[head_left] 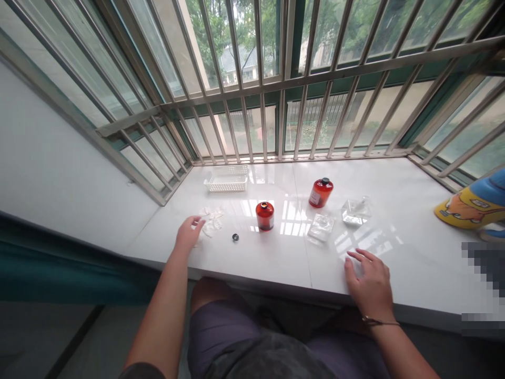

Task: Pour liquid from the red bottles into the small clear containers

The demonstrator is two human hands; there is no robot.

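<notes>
My left hand (188, 234) is at the left of the white sill, beside crumpled white tissue pieces (213, 221). Its fingers are loosely bent and apart, with nothing visible between them. To its right lies a small black cap (235, 237). Past the cap stands an uncapped amber bottle (265, 217) with its neck open. My right hand (370, 279) rests near the front edge of the sill, fingers spread and slightly curled, holding nothing. Ahead of it are a square clear packet (321, 227) and a clear faceted container (356, 211). A second amber bottle (321, 193) wears a black cap.
A white perforated basket (226, 184) stands at the back left, below the metal window bars (282, 126). At the far right is a yellow and blue object with a cartoon print (473, 202). A teal curtain (71, 263) hangs at the left.
</notes>
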